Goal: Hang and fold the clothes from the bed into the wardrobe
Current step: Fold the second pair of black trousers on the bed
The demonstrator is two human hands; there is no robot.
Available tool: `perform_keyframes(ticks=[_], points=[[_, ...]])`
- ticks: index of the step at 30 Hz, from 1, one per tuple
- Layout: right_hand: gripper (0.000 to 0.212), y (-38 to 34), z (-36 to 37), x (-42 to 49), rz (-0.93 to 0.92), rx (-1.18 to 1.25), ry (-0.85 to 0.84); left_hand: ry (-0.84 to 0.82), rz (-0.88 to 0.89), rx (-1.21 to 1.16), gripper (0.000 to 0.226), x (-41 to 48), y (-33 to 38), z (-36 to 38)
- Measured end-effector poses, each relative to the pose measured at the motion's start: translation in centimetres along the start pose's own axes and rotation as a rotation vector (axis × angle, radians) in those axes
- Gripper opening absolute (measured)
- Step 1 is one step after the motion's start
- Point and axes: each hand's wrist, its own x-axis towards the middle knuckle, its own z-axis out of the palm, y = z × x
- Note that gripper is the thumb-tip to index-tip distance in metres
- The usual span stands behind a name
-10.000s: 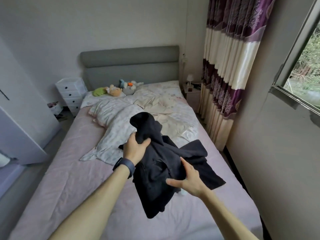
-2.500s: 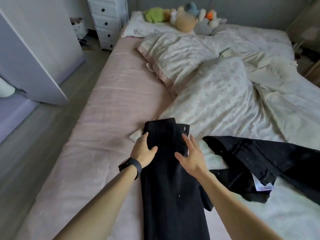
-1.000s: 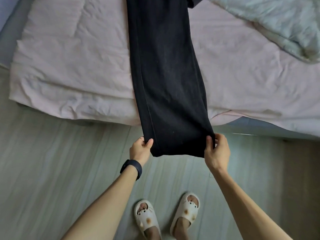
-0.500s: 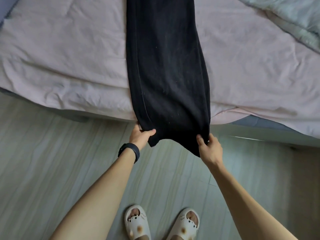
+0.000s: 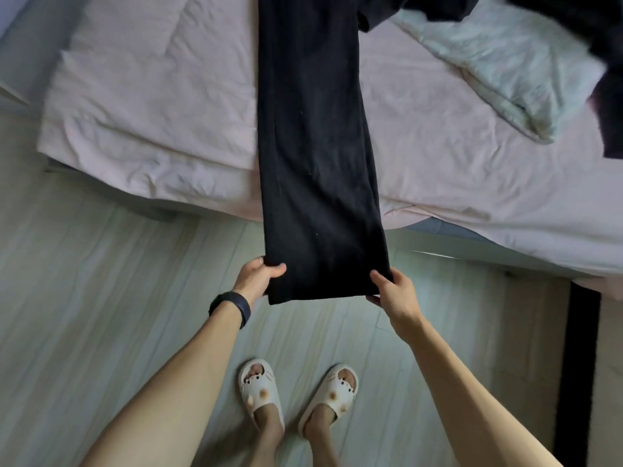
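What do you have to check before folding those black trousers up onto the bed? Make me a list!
1. Left hand pinches the left hem corner of the black trousers: ok.
2. Right hand pinches the right hem corner: ok.
3. Trouser legs lie flat and straight along the pink sheet: ok.
4. Hem held up off the floor: ok.
5. Waistband end lying tidy: cannot tell, it is out of view.
6. Other dark garment clear of the trousers: cannot tell, it lies close to their upper right edge.
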Motion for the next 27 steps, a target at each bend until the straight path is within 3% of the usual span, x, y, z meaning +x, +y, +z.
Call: perform_keyframes(ticks=[2, 6, 10, 14, 18, 22, 27], points=[[0.02, -0.9, -0.8, -1.8, -0.02, -0.048, 0.041, 0.006, 0.055, 0.099, 0.016, -2.7, 0.1, -0.4], [0.031, -5.0, -1.9, -5.6, -0.034, -0.206, 0.176, 0.183, 0.184, 0.205, 0.019, -8.1, 2.3, -2.5], [0.033, -8.0, -2.0, -10.1, 0.064, -0.126, 0.104, 0.266, 0.162, 0.338, 0.032, -13.5, 4.9, -4.4], [0.021, -9.5, -2.7, -15.7, 0.194, 0.158, -0.02, 0.182, 0.025, 0.317, 0.035, -18.5, 6.6, -5.9], [0.016, -10.3, -4.7, -20.4, 0.193, 0.25, -0.044, 0.071, 0.023, 0.204, 0.019, -23.3, 7.9, -6.9], [0.023, -11.4, -6.5, -24.0, 0.132, 0.02, 0.054, 0.088, 0.09, 0.286, 0.035, -27.4, 7.8, -8.4], [0.028, -13.3, -5.6, -27.2, 0.035, -0.083, 0.112, 0.158, 0.205, 0.3, 0.025, -30.9, 8.8, -9.1]])
